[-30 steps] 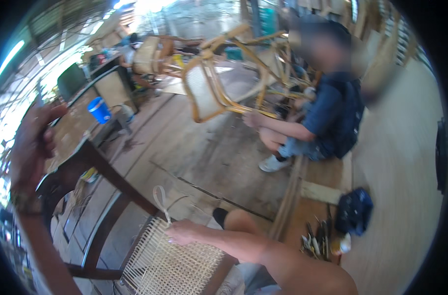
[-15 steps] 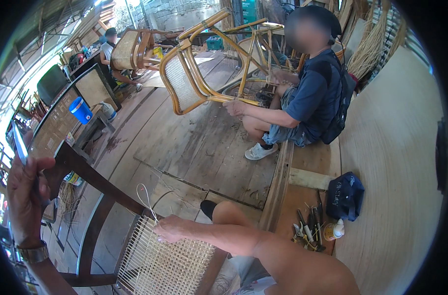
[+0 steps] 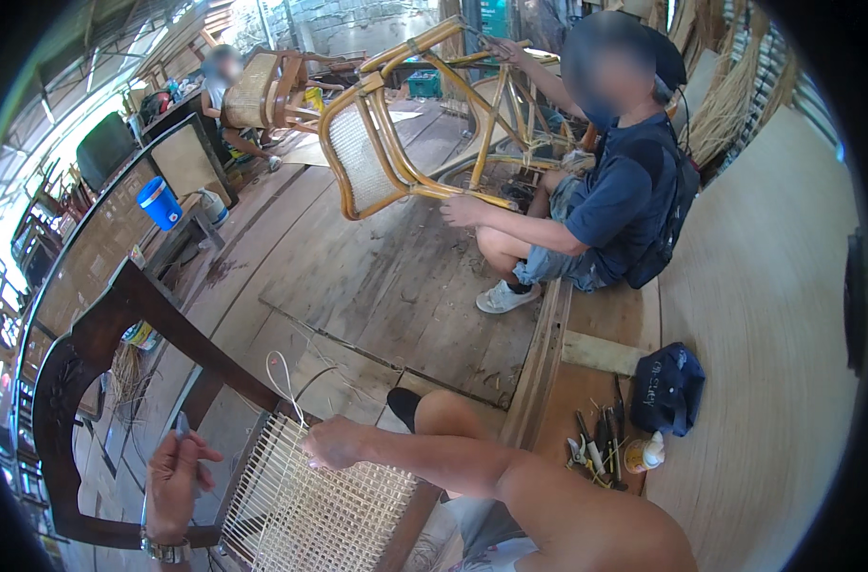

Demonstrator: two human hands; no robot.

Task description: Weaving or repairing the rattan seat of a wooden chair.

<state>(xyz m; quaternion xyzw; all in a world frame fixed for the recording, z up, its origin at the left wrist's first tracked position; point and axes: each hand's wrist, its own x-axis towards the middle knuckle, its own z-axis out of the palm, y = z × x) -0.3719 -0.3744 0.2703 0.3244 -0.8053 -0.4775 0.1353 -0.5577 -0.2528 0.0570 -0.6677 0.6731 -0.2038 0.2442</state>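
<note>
The dark wooden chair (image 3: 167, 319) in front of me has a half-woven cane seat (image 3: 329, 505), with open parallel strands at its left side. My right hand (image 3: 334, 443) rests at the seat's far edge, fingers closed on a pale cane strand (image 3: 283, 381) that loops up from there. Left of the seat, in front of the chair back, my left hand (image 3: 172, 486) grips a slim pointed metal tool (image 3: 181, 426). Its tip sticks up above the fingers; most of it is hidden in the hand.
A co-worker (image 3: 615, 200) sits ahead to the right, holding a tilted rattan chair (image 3: 382, 143). Hand tools (image 3: 601, 443), a glue bottle (image 3: 653, 448) and a dark blue pouch (image 3: 667, 386) lie at my right. Farther back are another person (image 3: 220, 91) and a blue bucket (image 3: 158, 203).
My left hand has come down and right, from beside the chair back toward the seat, still holding the pointed tool. My right hand stays put. The co-worker's far hand has risen to the rattan chair's upper leg.
</note>
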